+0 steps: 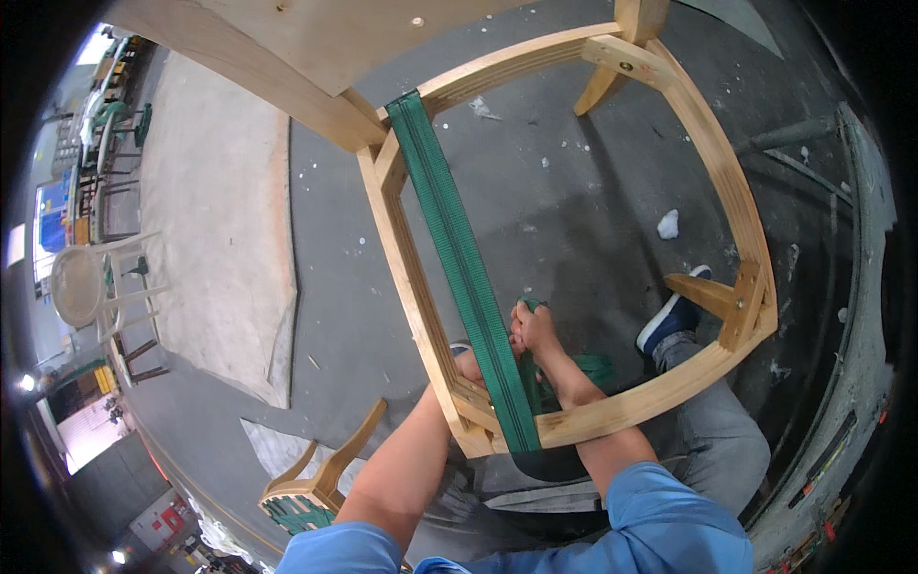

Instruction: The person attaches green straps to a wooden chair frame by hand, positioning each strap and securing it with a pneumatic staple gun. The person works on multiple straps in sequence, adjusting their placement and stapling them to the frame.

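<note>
A wooden chair frame [612,411] with a rounded seat opening lies before me. One strip of green webbing [459,225] is stretched across the left part of the opening, from the far rail to the near rail. My right hand [537,335] reaches down through the opening and is closed on a loose bunch of green webbing [532,303], just right of the stretched strip. My left hand [467,365] reaches under the left side rail beside the strip; the rail and strip hide its fingers. More loose green webbing [595,367] hangs below my right forearm.
A wooden panel [316,38] rises from the frame's far left. Below left stands a small wooden chair part with green webbing [304,507]. A pale sheet [220,230] covers the floor at left, near a plastic chair [78,285]. A worn grey edge [865,220] bounds the right.
</note>
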Motion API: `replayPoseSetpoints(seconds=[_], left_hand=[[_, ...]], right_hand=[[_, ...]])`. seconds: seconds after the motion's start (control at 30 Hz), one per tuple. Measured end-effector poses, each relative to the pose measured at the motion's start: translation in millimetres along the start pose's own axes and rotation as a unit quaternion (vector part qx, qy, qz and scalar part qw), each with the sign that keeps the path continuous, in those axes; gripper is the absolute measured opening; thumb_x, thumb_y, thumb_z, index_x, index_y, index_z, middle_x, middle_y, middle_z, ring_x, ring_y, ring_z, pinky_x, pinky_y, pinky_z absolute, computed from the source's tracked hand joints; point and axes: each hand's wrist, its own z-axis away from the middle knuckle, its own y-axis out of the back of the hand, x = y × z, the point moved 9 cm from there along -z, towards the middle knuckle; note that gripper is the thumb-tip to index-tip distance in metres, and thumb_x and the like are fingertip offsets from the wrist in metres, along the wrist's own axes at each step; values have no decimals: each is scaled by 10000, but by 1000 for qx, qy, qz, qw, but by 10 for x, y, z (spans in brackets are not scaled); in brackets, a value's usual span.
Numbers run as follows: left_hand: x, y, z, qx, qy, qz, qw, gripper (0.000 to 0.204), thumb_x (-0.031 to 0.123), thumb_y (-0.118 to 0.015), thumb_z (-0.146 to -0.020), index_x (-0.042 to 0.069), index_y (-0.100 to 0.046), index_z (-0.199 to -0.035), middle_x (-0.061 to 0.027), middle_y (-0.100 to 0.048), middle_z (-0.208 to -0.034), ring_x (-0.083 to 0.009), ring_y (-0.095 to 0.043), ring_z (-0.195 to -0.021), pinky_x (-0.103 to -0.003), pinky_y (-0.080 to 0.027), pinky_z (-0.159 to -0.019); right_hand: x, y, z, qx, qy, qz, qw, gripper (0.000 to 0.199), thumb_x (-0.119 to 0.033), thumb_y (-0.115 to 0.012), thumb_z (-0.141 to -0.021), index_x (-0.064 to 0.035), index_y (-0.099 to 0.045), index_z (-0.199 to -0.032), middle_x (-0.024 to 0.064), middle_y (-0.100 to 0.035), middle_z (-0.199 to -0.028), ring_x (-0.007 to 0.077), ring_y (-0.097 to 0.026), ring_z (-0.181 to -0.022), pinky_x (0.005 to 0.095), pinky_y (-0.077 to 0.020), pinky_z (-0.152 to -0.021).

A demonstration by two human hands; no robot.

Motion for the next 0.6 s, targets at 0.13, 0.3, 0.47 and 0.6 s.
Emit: replayPoseSetpoints(seconds=[0.13,0.3,0.47,0.6], left_hand=[[-114,-170,-13,-28,40,4,999,274,218,-539,-1079,-32,-630,-1146,-210,-716,-1136,-320,-715,-1029,-468,-598,-939],[-186,-152,-77,-41,53,61,996,247,231,-583,-1065,-5,-638,-1112,-155,-735,-1068,-300,-712,-1021,-481,-563,-1000],[-167,-175,5,-75,20,75,994,168,220,-639,-1031,60,-643,-1082,-73,-703,-932,-256,-696,-910,-454,-573,-955],[-130,-102,158,-19,-3,70,997,119,185,-625,-1019,84,-628,-1081,-9,-646,-950,-197,-643,-894,-382,-560,-891]], right_hand=[[-304,-102,73,-26,76,74,994,374,-282,-506,-1055,-16,-636,-826,41,-562,-569,168,-527,-479,367,-474,-507],[-428,-210,77,-52,104,150,982,361,-301,-517,-1037,-29,-655,-845,40,-588,-584,160,-539,-507,354,-443,-517],[-329,-132,122,-36,51,115,991,375,-326,-527,-1028,-37,-659,-829,47,-612,-630,164,-536,-518,363,-437,-524],[-89,-16,238,-74,-52,134,987,472,-464,-529,-1041,-27,-705,-1002,82,-663,-742,210,-608,-610,374,-503,-593]])
